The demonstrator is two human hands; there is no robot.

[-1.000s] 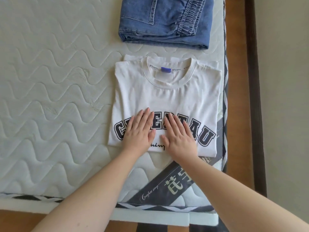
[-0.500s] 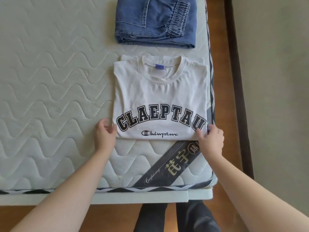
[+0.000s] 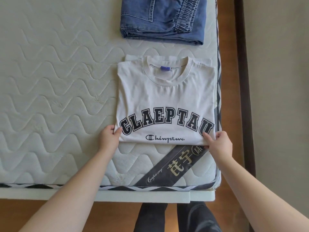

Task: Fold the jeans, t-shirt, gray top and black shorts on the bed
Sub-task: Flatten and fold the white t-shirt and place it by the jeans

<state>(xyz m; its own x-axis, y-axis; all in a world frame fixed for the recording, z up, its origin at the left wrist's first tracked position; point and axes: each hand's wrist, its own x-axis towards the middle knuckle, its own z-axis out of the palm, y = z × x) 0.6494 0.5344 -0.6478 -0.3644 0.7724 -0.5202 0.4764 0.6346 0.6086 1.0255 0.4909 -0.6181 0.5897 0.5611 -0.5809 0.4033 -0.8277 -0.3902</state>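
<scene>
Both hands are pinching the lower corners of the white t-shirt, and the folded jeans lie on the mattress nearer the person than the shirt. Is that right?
Not quite. The head view shows the folded jeans lying beyond the white t-shirt, farther from the person, not nearer. The rest holds: the left hand and the right hand each pinch a lower corner of the shirt on the mattress.

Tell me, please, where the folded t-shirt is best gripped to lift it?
By its two near bottom corners, coming from the near bed edge. The t-shirt lies flat, a neat rectangle, and the left hand and right hand already pinch those corners.
</scene>
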